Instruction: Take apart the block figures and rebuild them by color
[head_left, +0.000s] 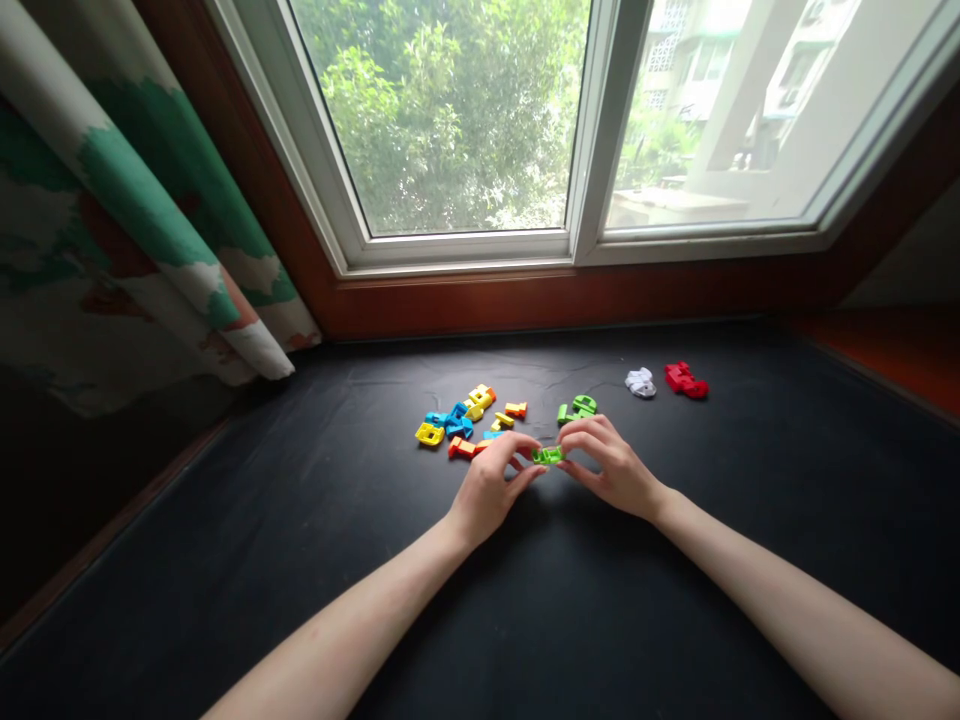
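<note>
Between my two hands is a small light-green plastic toy piece [548,456] with openings in it. My left hand [491,485] pinches its left end between thumb and fingers. Its right end is gripped by the fingertips of my right hand [611,468]. Just beyond my right hand lie darker green plastic pieces [581,406]. Past my left hand is a loose group of yellow pieces [430,434], blue pieces [456,420] and orange pieces [462,447]. My left fingers partly hide some of that group.
A white plastic piece [640,383] and a red plastic piece [685,380] lie at the back right of the black surface [480,620]. Behind it rises a white-framed window [457,262]. A patterned curtain [165,220] hangs down at the left.
</note>
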